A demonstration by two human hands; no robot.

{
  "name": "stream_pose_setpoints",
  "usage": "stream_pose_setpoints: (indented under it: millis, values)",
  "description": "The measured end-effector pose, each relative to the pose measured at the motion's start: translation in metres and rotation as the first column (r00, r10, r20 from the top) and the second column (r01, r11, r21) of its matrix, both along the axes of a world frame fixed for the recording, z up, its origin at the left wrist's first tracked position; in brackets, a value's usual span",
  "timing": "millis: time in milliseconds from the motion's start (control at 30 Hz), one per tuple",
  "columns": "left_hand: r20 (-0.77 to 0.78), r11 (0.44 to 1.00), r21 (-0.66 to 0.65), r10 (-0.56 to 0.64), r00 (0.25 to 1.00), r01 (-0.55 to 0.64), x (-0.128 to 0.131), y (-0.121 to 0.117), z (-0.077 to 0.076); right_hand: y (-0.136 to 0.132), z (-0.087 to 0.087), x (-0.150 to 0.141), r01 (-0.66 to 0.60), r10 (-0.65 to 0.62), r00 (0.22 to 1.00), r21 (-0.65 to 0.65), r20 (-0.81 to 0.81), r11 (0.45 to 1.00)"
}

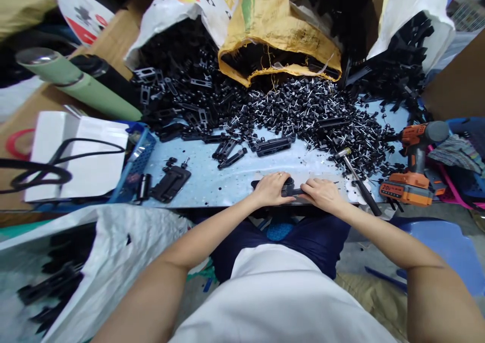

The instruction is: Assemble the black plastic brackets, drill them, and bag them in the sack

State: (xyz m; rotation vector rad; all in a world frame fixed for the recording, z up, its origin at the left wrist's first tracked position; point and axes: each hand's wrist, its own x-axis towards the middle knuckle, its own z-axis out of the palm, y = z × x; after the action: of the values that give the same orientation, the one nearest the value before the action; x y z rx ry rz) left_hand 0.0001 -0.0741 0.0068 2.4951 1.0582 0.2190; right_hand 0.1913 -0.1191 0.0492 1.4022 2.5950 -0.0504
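Near the front edge of the light-blue table [204, 181], both my hands are closed on one dark plastic part [288, 187]. My left hand [273, 188] wraps the left side of it, and a ring shows on one finger. At its right end, the fingers of my right hand [322, 192] are pressed together on the part. Much of the part is hidden under my fingers. Just beyond my hands lie several long black plastic pieces [275, 145]. To the right of my right hand rests a hammer [359, 181] with a black handle.
A heap of black-headed screws [303, 105] covers the back middle, beside piled black plastic parts [182, 80]. An orange cordless drill [413, 166] stands at the right. On the left are a black bracket [170, 184], a blue basket [136, 161] and an open white sack [125, 247].
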Motion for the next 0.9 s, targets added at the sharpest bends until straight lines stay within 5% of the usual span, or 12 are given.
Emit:
stream_pose_setpoints:
  millis: [133, 300, 400, 500, 633, 767, 833, 900]
  values:
    - [0.068, 0.995, 0.102, -0.010, 0.998, 0.003, -0.005, -0.005, -0.010, 0.000, 0.007, -0.005, -0.017, 0.016, 1.000, 0.030, 0.018, 0.999]
    - [-0.019, 0.999, 0.002, -0.047, 0.999, 0.047, 0.005, 0.005, -0.003, 0.012, -0.001, 0.010, 0.008, -0.009, 1.000, -0.088, -0.008, 0.996]
    - [0.002, 1.000, -0.019, 0.004, 1.000, -0.004, 0.038, 0.030, 0.006, 0.024, -0.011, 0.025, 0.098, -0.106, 0.993, -0.125, -0.059, 0.987]
    - [-0.002, 0.982, 0.017, 0.191, 0.982, -0.191, 0.085, 0.062, 0.013, 0.042, -0.015, 0.036, 0.242, -0.243, 0.963, -0.020, -0.113, 0.970]
    - [-0.018, 0.969, 0.021, 0.247, 0.969, -0.247, 0.125, 0.088, 0.018, 0.073, -0.013, 0.042, 0.485, -0.459, 0.873, 0.206, -0.163, 0.850]
    - [0.012, 0.966, 0.054, 0.252, 0.968, -0.252, 0.100, 0.083, 0.013, 0.099, -0.015, 0.049, 0.603, -0.553, 0.798, 0.303, -0.239, 0.738]
    - [0.102, 0.956, 0.092, 0.269, 0.958, -0.278, 0.065, 0.073, 0.006, 0.108, -0.017, 0.053, 0.591, -0.544, 0.807, 0.297, -0.232, 0.750]
    - [0.393, 0.910, 0.145, 0.308, 0.866, -0.389, 0.024, 0.060, -0.003, 0.113, -0.018, 0.058, 0.556, -0.515, 0.831, 0.280, -0.209, 0.783]
